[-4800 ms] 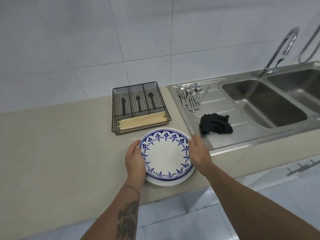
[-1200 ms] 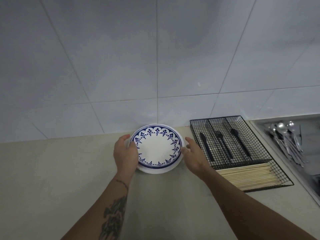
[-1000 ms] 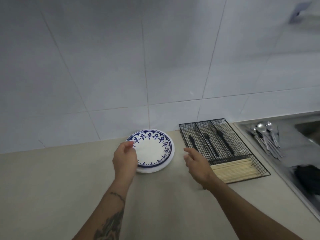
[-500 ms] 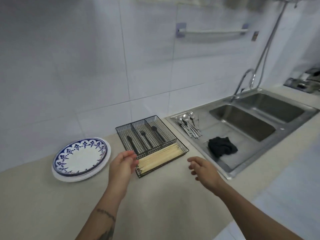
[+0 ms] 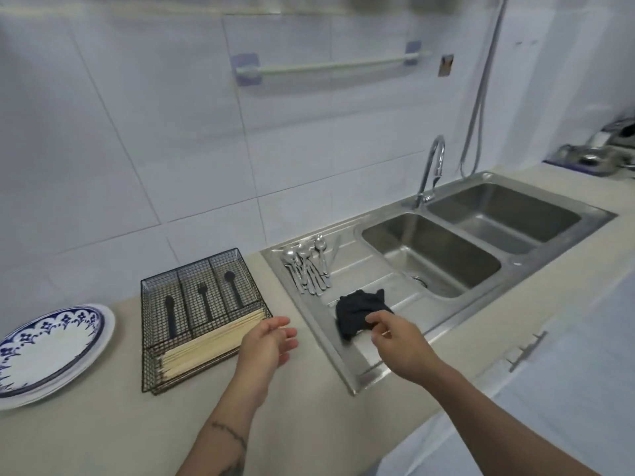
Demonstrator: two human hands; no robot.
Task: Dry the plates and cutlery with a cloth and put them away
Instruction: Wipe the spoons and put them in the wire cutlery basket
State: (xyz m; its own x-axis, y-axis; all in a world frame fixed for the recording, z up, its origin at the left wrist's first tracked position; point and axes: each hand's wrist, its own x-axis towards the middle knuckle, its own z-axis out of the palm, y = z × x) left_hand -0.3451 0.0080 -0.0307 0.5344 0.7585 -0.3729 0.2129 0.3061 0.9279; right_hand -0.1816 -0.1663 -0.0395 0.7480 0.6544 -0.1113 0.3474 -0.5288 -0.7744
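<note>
Since the earlier frames, both hands have let go of the stacked plates (image 5: 51,352), which have been carried from in front of the cutlery tray to the far left of the beige surface (image 5: 103,438); the view has swung right toward the sink. Stack: a blue-and-white patterned plate lying on a plain white one, flat on the surface, left of the tray and apart from it. Black cloth (image 5: 357,309): crumpled on the ribbed steel drainboard (image 5: 374,266), near its front edge. Right hand (image 5: 395,341): over the drainboard, fingers curled at the cloth's near edge; whether they already pinch the fabric cannot be told. Left hand (image 5: 266,341): held above the surface between tray and drainboard, fingers loosely extended, holding nothing. Spoons (image 5: 307,267): a loose bundle of metal cutlery lying on the drainboard behind the cloth, bowls pointing toward the wall. Black wire cutlery tray (image 5: 199,317): three rear compartments whose floors bear black knife, fork and spoon outlines; whether these are printed marks or real pieces cannot be told. Its long front compartment holds a layer of pale wooden chopsticks (image 5: 213,341) lying crosswise. Double steel sink (image 5: 481,242): two basins right of the drainboard, a curved tap (image 5: 433,166) behind them. White tiled wall with a towel rail (image 5: 330,65). No legible writing or brand appears anywhere.
</note>
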